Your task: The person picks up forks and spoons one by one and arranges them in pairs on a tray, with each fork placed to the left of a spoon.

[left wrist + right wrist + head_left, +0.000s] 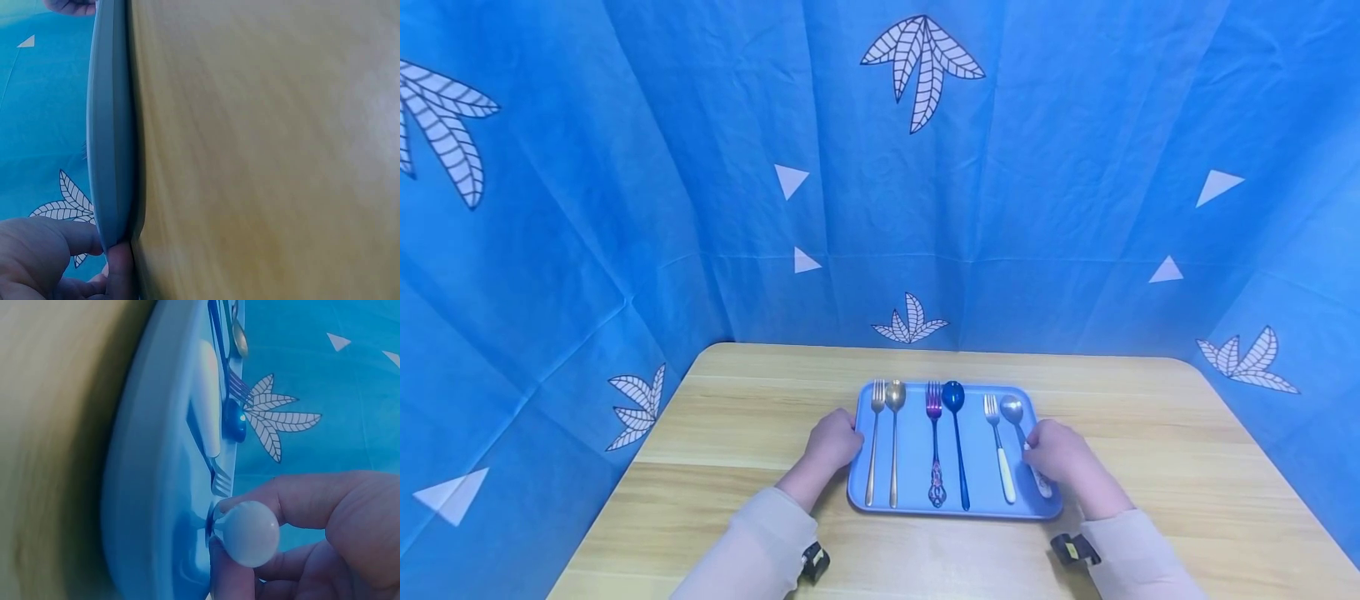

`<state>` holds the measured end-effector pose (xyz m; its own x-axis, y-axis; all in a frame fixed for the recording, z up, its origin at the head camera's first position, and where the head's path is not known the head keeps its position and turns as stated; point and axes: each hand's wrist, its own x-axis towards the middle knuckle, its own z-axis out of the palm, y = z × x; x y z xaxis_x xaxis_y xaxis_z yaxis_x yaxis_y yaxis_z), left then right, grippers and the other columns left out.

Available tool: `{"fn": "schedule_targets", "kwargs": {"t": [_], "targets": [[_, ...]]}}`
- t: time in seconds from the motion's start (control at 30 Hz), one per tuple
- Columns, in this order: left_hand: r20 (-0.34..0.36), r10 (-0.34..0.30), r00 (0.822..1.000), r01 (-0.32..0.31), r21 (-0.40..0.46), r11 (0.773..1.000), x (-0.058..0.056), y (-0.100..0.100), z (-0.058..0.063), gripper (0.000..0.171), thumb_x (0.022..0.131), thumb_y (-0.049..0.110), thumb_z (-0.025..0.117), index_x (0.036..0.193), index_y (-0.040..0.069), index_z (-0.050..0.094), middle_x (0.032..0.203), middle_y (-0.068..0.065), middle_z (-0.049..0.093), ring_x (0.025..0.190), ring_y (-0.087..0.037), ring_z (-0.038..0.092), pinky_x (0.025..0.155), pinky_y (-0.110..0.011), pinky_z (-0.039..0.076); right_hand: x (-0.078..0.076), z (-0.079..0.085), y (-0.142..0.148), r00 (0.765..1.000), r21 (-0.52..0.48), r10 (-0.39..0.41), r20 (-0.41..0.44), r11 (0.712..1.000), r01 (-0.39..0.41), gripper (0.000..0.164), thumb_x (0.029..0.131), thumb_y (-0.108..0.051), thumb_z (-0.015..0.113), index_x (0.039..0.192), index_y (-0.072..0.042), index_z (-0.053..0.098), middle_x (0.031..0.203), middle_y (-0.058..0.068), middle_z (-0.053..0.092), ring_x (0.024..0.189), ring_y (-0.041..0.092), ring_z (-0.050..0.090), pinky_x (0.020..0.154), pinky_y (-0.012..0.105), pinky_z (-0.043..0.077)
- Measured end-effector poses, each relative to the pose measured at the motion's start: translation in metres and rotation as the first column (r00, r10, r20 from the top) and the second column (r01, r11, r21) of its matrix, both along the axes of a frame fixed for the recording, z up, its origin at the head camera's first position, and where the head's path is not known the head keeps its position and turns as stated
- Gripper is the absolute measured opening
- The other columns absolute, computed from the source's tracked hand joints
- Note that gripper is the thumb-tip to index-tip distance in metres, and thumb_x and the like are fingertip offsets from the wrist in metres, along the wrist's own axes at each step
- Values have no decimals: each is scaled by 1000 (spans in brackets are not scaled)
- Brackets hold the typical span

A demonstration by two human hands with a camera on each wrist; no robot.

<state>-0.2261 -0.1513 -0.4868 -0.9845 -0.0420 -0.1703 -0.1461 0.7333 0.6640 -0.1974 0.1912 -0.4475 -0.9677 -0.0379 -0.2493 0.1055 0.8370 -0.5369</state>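
A blue rectangular tray (910,511) lies on the wooden table with cutlery in a row on it. My left hand (835,442) grips its left rim, with thumb and finger about the edge in the left wrist view. At the tray's right side, my right hand (1060,454) pinches a spoon (1012,408) with a pale, patterned handle; its rounded end faces the right wrist camera. Beside it lies a white-handled fork (1006,475). Farther left are a blue spoon (958,442), a purple fork (934,417), a gold spoon (895,433) and a gold fork (874,442).
The wooden table (760,417) extends on both sides of the tray and in front of it. Blue curtains (1037,167) with white leaf and triangle prints hang behind the table and at its sides. Each wrist wears a small black camera.
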Motion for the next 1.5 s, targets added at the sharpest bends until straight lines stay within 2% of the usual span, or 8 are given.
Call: {"fn": "schedule_targets", "kwargs": {"t": [0.17,0.37,0.53,0.8,1.5], "targets": [[4,3,1000,-3,-4,1000,0,0,0,16,87,5,60,72,8,56,73,-7,53,64,-21,52,57,-32,42,0,-3,-1,1000,-2,-1,-10,1000,1,6,86,-3,63,87,3,61,73,9,57,61,20,56,53,31,48],[-2,1,1000,-1,-5,1000,2,0,1,21,87,5,59,68,9,54,68,-5,51,60,-20,50,55,-31,41,2,-3,-3,1000,-6,-13,-10,1000,13,6,86,-2,63,87,2,60,72,9,55,62,20,55,53,30,47],[1,0,1000,0,0,1000,2,0,1,22,88,5,58,67,9,53,67,-5,51,59,-19,50,54,-31,41,2,-6,-5,1000,4,-6,-25,1000,6,12,86,-3,63,76,-2,56,66,8,53,57,18,52,51,29,45],[10,6,1000,-6,-1,1000,2,0,3,20,87,5,59,68,9,54,68,-5,52,60,-20,51,54,-31,42,5,-8,-9,1000,35,-16,-19,999,17,17,86,-3,63,72,-5,55,64,8,54,55,18,53,48,28,45],[24,13,1000,-13,6,1000,2,0,3,15,88,5,59,74,8,55,72,-6,52,62,-20,51,55,-31,42,7,-12,-15,999,69,-47,6,997,47,17,86,-4,67,74,-5,55,67,9,56,58,19,56,49,28,48]]}}
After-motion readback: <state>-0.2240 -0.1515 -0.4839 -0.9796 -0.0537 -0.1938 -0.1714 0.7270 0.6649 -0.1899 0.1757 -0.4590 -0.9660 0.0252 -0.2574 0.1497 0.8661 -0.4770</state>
